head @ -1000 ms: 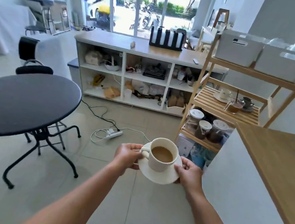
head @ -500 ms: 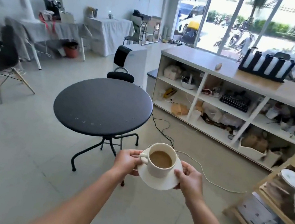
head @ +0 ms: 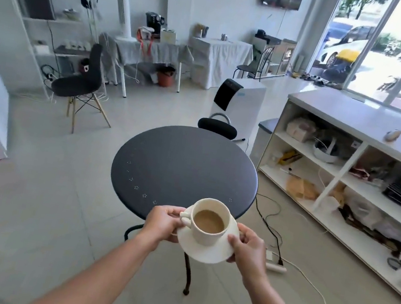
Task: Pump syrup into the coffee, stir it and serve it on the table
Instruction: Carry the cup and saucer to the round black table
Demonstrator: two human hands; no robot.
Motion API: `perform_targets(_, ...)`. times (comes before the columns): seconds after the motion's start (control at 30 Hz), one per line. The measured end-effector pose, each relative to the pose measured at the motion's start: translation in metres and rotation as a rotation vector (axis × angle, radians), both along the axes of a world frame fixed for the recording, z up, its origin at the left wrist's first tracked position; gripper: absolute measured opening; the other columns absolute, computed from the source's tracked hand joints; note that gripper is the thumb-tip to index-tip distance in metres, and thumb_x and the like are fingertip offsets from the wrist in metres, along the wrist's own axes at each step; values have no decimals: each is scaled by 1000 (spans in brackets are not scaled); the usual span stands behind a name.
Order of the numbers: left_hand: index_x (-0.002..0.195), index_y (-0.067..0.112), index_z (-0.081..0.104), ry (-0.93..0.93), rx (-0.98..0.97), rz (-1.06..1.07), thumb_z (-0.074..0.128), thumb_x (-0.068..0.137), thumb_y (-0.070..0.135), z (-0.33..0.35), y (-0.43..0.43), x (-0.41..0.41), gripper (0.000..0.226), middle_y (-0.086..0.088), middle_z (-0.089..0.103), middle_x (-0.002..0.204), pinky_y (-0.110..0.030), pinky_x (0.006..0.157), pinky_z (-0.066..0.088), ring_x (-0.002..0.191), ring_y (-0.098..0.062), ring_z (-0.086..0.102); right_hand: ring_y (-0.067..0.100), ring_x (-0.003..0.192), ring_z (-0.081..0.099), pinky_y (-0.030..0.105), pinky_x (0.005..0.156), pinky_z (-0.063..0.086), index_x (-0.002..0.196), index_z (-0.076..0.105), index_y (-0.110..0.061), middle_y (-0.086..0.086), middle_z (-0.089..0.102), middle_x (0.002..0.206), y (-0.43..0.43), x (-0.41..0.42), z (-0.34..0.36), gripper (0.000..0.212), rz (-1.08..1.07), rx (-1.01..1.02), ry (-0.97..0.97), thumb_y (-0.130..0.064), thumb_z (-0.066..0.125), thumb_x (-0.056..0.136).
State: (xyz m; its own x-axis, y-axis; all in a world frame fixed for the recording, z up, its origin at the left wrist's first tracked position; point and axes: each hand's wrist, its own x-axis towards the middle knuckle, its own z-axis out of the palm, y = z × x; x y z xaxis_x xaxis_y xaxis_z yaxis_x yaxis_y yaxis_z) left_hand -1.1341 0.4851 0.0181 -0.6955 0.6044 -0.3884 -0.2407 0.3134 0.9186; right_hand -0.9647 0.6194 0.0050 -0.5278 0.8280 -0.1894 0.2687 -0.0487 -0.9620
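While both hands [head: 165, 223] grip its saucer [head: 206, 252], the cup [head: 209, 223] holds coffee [head: 209, 221].

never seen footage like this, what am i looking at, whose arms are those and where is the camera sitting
There is no machine here. A person wears one wide-angle camera on the head, looking forward and down, so the two bare arms reaching in from the bottom are the wearer's own. This is the only view.

The left hand and the right hand each grip an edge of a white saucer. On it stands a white cup of milky coffee, with its handle toward the left hand.

Right ahead is a round dark table on thin metal legs. The cup is held in the air at the table's near edge and is not yet set down. Around the table are a black chair, open shelves and a big window.
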Motion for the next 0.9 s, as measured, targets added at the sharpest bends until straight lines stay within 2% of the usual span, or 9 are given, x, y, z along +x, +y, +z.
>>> perform_targets(0.2, 94, 11, 79, -60, 20, 89, 67, 79, -9, -14, 39, -71, 27, -4, 78, 75, -30, 49, 57, 61, -18, 74, 21, 70, 61, 25, 45, 50, 101, 72, -20, 9, 68, 77, 43, -76, -8, 29, 42, 12, -23, -1, 59, 84)
perform_targets(0.3, 94, 12, 79, -57, 14, 90, 68, 80, -6, -21, 59, -111, 25, -4, 78, 77, -31, 51, 57, 62, -19, 74, 22, 74, 63, 38, 60, 55, 100, 72, -23, 5, 70, 78, 62, -116, -14, 28, 40, 45, -37, -3, 60, 84)
perform_targets(0.37, 92, 13, 79, -64, 19, 73, 70, 79, -4, -25, 72, -139, 23, -5, 79, 78, -33, 52, 58, 65, -19, 75, 19, 75, 62, 38, 72, 52, 96, 72, -26, 0, 70, 75, 74, -142, -20, 27, 27, 73, -56, -5, 61, 83)
perform_targets(0.47, 91, 13, 79, -76, 29, 56, 72, 78, -3, -26, 93, -178, 22, -5, 79, 78, -32, 51, 58, 64, -18, 74, 14, 71, 62, 43, 69, 60, 98, 73, -28, -6, 69, 73, 93, -180, -23, 29, -7, 66, -69, -6, 62, 83)
perform_targets(0.53, 94, 13, 79, -75, 20, 42, 72, 78, -2, -28, 108, -204, 23, -6, 79, 80, -32, 52, 58, 66, -19, 74, 15, 73, 63, 47, 73, 60, 97, 73, -30, -7, 70, 73, 106, -207, -26, 30, -24, 77, -79, -7, 62, 82)
perform_targets(0.6, 96, 13, 78, -68, 1, 30, 71, 78, -1, -29, 121, -228, 23, -7, 78, 84, -40, 57, 62, 69, -21, 74, 20, 78, 66, 48, 78, 58, 94, 73, -34, -6, 72, 76, 117, -229, -28, 31, -35, 82, -93, -7, 62, 82)
perform_targets(0.67, 96, 14, 78, -59, -18, 14, 70, 79, 0, -33, 134, -252, 22, -9, 79, 87, -52, 68, 63, 76, -26, 75, 23, 81, 67, 49, 79, 57, 93, 73, -35, -2, 72, 78, 128, -252, -33, 32, -54, 83, -104, -8, 62, 81)
perform_targets(0.73, 96, 14, 78, -60, -25, -3, 69, 80, 1, -37, 148, -273, 22, -9, 79, 88, -57, 73, 62, 82, -29, 76, 24, 81, 67, 50, 80, 57, 93, 73, -35, 0, 73, 79, 140, -272, -38, 33, -80, 73, -106, -7, 62, 81)
perform_targets(0.9, 98, 14, 77, -87, -29, 3, 69, 81, 0, -48, 180, -315, 23, -9, 79, 91, -48, 66, 64, 84, -28, 77, 23, 80, 65, 46, 80, 56, 94, 73, -36, 0, 71, 78, 168, -313, -46, 34, -106, 36, -121, -8, 60, 81)
